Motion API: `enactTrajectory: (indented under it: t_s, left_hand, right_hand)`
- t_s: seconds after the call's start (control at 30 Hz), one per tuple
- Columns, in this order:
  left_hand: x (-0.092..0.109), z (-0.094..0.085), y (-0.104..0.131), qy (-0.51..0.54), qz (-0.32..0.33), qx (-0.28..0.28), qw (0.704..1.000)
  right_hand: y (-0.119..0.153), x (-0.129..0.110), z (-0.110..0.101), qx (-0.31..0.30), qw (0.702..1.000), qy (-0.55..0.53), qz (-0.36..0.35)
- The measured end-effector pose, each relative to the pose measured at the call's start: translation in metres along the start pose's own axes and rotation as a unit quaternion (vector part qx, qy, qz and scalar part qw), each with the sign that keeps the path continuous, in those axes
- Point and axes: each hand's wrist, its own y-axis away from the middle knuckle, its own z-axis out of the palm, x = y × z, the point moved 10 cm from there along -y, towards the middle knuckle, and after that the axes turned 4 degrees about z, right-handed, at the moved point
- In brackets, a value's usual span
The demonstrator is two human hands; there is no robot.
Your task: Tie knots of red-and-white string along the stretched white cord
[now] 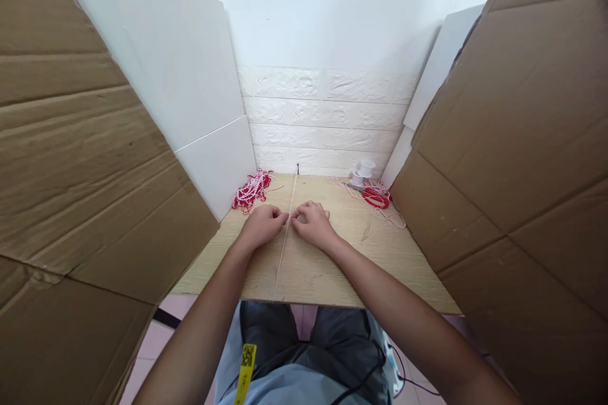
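A thin pale cord (282,259) runs taut from a small nail (297,168) at the back of the wooden table down to its front edge. My left hand (264,225) is closed in a pinch just left of the cord, at about its middle. From the right, my right hand (313,223) pinches at the same spot, thumb and forefinger together. Fine thread seems to pass between the fingertips, but the exact strand each hand holds is too small to make out. Some loose thin thread hangs under my left hand.
A heap of red and white cord (254,191) lies at the back left. Red-handled scissors (375,197), white spools (365,169) and tangled pale thread (392,219) sit at the back right. Cardboard walls (532,158) flank the wooden table (323,278); a white brick-patterned wall (327,115) stands behind.
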Motion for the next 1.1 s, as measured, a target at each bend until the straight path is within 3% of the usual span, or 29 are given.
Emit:
enactTrajectory:
  t_s: [0.27,0.43,0.7,0.8,1.1]
  left_hand:
    - [-0.010,-0.004,-0.001,0.029,-0.013,0.034,0.999]
    - [0.002,-0.002,0.001,0.117,0.026,0.013,0.993]
    - [0.014,0.000,0.003,0.143,0.065,-0.006,0.987]
    - [0.017,0.000,0.003,0.139,0.077,-0.008,0.987]
    - [0.022,0.002,0.004,0.165,0.075,-0.023,0.983]
  right_hand:
    - [0.000,-0.001,0.001,-0.004,1.000,0.004,-0.007]
    - [0.000,0.000,0.001,-0.006,1.000,-0.006,-0.005]
    - [0.000,0.000,-0.011,0.042,0.999,-0.028,0.003]
    - [-0.001,-0.001,-0.016,0.052,0.996,-0.071,-0.004]
    - [0.000,-0.007,-0.007,-0.001,0.981,-0.194,-0.033]
